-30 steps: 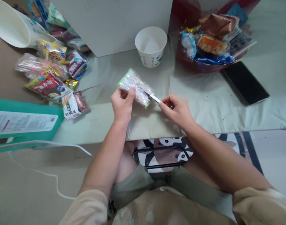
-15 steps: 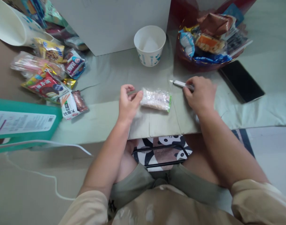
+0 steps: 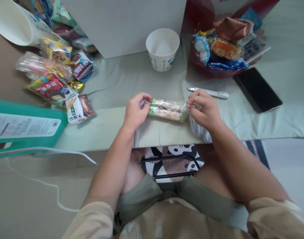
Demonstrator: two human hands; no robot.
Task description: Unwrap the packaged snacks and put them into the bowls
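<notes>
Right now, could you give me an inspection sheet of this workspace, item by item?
Surface: low table under a pale, creased cloth.
Job's things: clear snack pack with green ends, lying crosswise near the front edge; white cutter lying just behind it, untouched.
Clutter: paper cup upright; red basket full of snacks; black phone flat on the cloth; pile of snack packs; teal box; large white cup on its side; white box.
Grips: left hand pinches the pack's left end; right hand pinches its right end.
Cables: white cable along the front left.
Surroundings: panda-print mat under the table; the person's knees.
</notes>
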